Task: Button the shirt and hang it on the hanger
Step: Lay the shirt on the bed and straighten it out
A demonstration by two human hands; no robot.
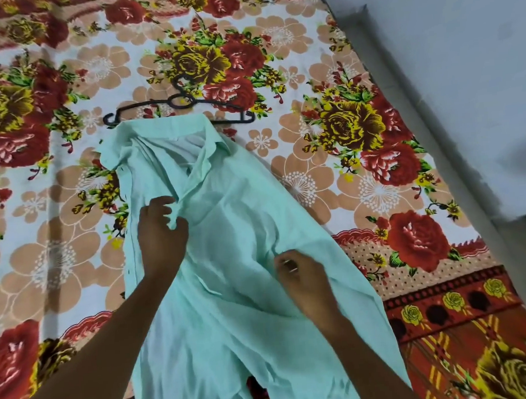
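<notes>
A mint-green shirt (226,233) lies spread on the floral bedspread, collar pointing away from me and its front open near the neck. My left hand (160,235) pinches the front edge of the shirt below the collar. My right hand (302,278) grips a fold of the fabric lower on the right side. A black plastic hanger (181,103) lies flat on the bedspread just beyond the collar, partly covered by the shirt.
The floral bedspread (49,184) covers the whole surface. Along the right runs the bed's edge against a pale grey wall (449,58).
</notes>
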